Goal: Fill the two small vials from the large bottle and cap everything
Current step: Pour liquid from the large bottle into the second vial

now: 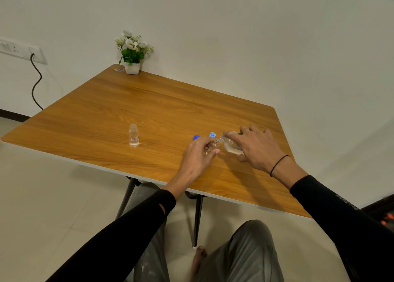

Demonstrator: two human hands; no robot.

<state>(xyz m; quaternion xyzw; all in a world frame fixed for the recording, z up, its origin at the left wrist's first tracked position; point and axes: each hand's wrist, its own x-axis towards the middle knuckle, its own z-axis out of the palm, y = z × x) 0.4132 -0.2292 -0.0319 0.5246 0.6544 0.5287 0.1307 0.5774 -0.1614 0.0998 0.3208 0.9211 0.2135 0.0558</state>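
Observation:
My right hand [257, 148] grips the large clear bottle [231, 146], tipped over to the left with its neck down over a small vial [210, 149]. My left hand [197, 155] holds that vial between thumb and fingers on the wooden table [128, 102]; most of the vial is hidden. A second small clear vial [133, 135] stands upright and uncapped at the table's left, liquid in it. Two blue caps lie just behind my left hand: one dark blue cap [196, 137], one lighter blue cap [212, 135] open side up.
A white pot of artificial flowers [132, 51] stands at the table's far corner, with a small scrap [119, 69] beside it. A wall socket and black cable [35, 79] are at the left. My knees sit below the table's near edge.

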